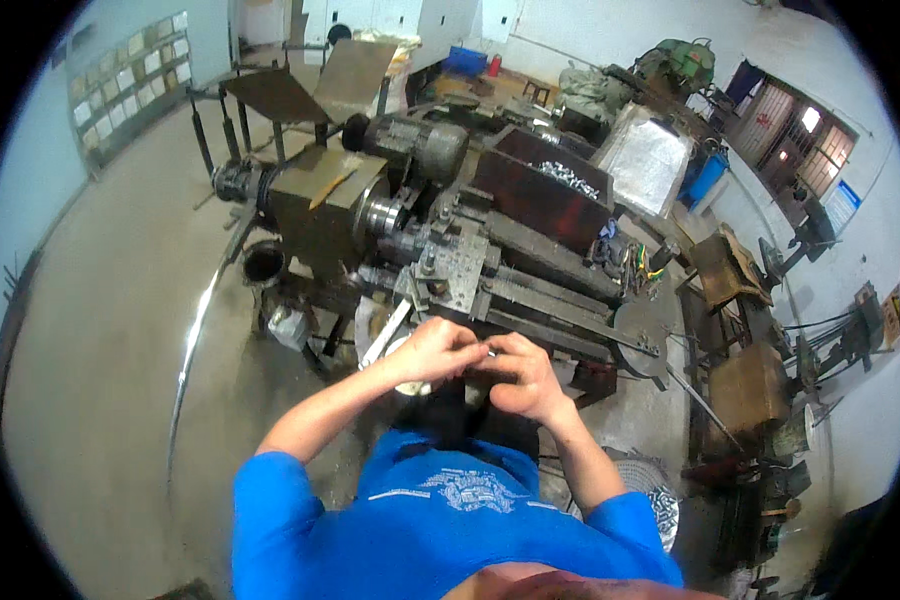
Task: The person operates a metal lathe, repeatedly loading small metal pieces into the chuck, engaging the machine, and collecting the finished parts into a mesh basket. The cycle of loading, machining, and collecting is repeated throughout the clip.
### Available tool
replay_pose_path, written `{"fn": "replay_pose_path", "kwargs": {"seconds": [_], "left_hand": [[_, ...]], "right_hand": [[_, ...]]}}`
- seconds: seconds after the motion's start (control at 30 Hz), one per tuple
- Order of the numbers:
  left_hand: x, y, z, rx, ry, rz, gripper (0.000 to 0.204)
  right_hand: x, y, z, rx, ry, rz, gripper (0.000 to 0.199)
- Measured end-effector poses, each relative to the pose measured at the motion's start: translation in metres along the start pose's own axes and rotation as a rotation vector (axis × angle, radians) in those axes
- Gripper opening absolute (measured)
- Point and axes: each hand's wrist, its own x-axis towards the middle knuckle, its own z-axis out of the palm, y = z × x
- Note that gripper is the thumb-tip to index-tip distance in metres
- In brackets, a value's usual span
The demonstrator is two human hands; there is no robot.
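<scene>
Bright metal glints where your fingertips meet: a small silvery metal piece (489,351) sits pinched between your left hand (432,352) and your right hand (523,376), both curled closed on it, in front of your blue shirt (450,510). Just beyond the grip stands the dark, greasy steel lathe-like machine (440,240). Keep both pinches firm and your wrists close together; I judge the piece small enough to slip, so work over your lap, clear of the machine bed.
</scene>
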Motion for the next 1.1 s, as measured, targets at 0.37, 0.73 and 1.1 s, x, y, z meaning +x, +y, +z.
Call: {"fn": "replay_pose_path", "kwargs": {"seconds": [0.37, 0.73, 1.1], "left_hand": [[-0.012, -0.022, -0.031, -0.693, 0.070, -0.010, 0.037], [-0.052, -0.043, -0.095, -0.365, 0.260, -0.194, 0.024], [-0.257, -0.099, -0.224, 1.185, 0.697, -0.747, 0.032]], "right_hand": [[0.065, 0.004, 0.002, 0.073, -0.111, -0.084, 0.033], [0.152, 0.059, 0.019, -0.014, -0.209, -0.235, 0.032], [0.242, 0.156, 0.081, -0.502, -0.378, 0.163, 0.023]]}}
